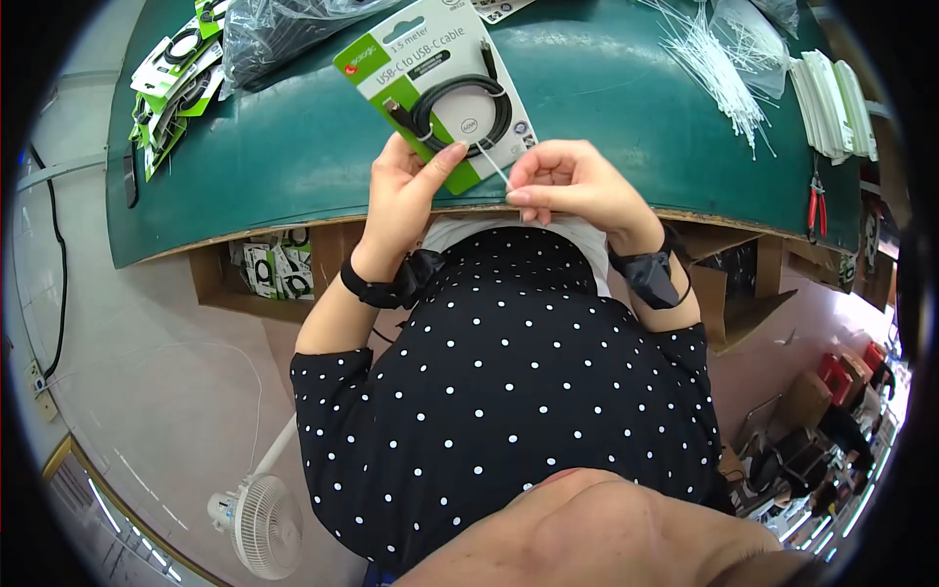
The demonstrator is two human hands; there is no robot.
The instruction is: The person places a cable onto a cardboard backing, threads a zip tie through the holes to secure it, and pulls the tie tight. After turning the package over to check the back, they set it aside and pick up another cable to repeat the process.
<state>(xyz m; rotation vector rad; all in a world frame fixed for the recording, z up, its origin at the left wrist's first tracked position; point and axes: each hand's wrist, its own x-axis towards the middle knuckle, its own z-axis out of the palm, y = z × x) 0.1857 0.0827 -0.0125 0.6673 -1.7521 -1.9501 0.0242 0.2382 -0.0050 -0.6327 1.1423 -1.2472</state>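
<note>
My left hand [409, 183] grips the lower left edge of a white and green packaging card [456, 179], thumb on its front. A coiled black cable [502, 111] lies against the card, its two plugs pointing up and to the left. Between the thumb and fingers of my right hand [559, 184] is the end of a thin white cable tie [494, 164]. The tie runs from the lower part of the coil down to my fingertips. Card and hands are over the near edge of the green table [606, 117].
Carded cables [176, 83] lie piled at the left beside a clear plastic bag [284, 49]. Loose white cable ties [719, 78], a stack of cards [831, 103] and red-handled cutters [817, 210] are on the right. Open cardboard boxes [249, 303] stand below the table edge.
</note>
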